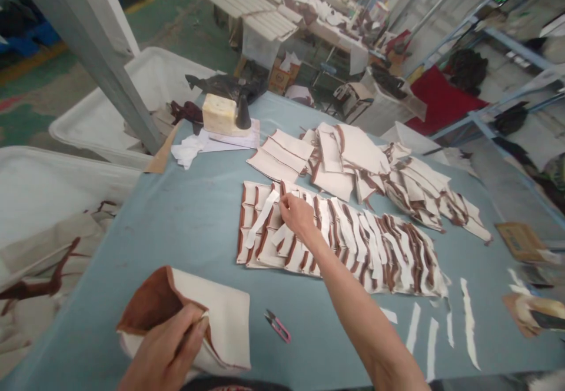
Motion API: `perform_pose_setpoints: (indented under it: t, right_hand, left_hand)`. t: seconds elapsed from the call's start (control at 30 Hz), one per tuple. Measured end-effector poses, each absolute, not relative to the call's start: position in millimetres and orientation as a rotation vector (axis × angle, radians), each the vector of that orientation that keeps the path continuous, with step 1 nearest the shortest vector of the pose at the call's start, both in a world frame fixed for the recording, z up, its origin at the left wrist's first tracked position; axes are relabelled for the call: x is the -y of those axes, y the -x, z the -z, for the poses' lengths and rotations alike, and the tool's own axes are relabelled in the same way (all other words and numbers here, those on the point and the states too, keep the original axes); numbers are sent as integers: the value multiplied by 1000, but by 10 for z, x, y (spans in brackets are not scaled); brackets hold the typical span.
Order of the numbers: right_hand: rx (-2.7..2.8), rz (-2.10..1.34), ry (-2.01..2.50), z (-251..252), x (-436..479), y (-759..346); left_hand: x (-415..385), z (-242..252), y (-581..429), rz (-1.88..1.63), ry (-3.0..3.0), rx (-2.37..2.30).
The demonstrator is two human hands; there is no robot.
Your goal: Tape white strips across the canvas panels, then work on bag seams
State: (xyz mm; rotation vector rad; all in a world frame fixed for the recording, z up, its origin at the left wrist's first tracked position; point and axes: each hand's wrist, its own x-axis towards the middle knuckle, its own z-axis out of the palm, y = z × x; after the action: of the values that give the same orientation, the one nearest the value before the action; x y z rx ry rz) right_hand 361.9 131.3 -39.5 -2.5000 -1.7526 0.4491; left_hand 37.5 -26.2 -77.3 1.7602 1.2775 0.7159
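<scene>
Left hand (163, 350) clamped on folded cream-and-brown leather piece (220, 326), near edge of blue-grey table (189, 220). Right hand (298, 215) pinched on white strip (263, 217) atop overlapping row of cream-brown pieces (388, 255), mid-table. Pink thread snips (277, 326) between forearms. Loose white strips (468, 320) at right. Heaped cream pieces (353, 155) behind row.

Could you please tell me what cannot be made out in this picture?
Head view:
Left hand: wrist cut off by the bottom edge.
Folded piece: inside hidden by its own flap.
Right hand: grip on the strip hidden by its knuckles.
Card: print blurred.
Pale block: too small to identify.
</scene>
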Motion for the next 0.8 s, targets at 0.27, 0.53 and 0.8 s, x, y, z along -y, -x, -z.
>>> perform_pose_setpoints:
  t: [0.27,0.53,0.8]
  right_hand:
    - [2501,-552,2396,488,-2010,-3674]
    - [2729,-508,2331,581,-2057,-3532]
    - [2463,-387,2153,92,-1460,-3479]
  left_hand:
    - [101,785,-305,-669,-1660,-1295]
    - [-9,686,-290,-674,-1707,-1258]
    - [-56,690,-265,-744,-1717,-1430]
